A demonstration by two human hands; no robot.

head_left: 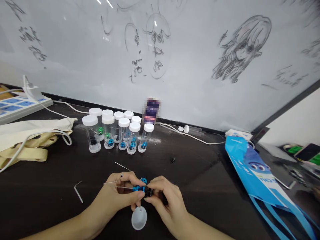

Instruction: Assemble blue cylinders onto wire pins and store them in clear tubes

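My left hand (125, 193) pinches a small blue metal part (138, 188) near the bottom centre, with thin metal wires or rods running out of it to the left. My right hand (167, 200) is closed on the black end (148, 191) joined to that blue part. A blue round disc (143, 180) shows just behind the fingertips. Below them a white round cap (139, 218) hangs or lies under my left fingers; whether it is held is unclear. A tiny dark piece (121, 175) sits on my left hand.
Several clear tubes with white lids (124, 133) stand behind my hands. An L-shaped hex key (78, 192) lies left, a small black part (172, 160) ahead. A blue bag (252, 166) is right, a power strip (22, 105) and cream cloth bag (32, 133) left.
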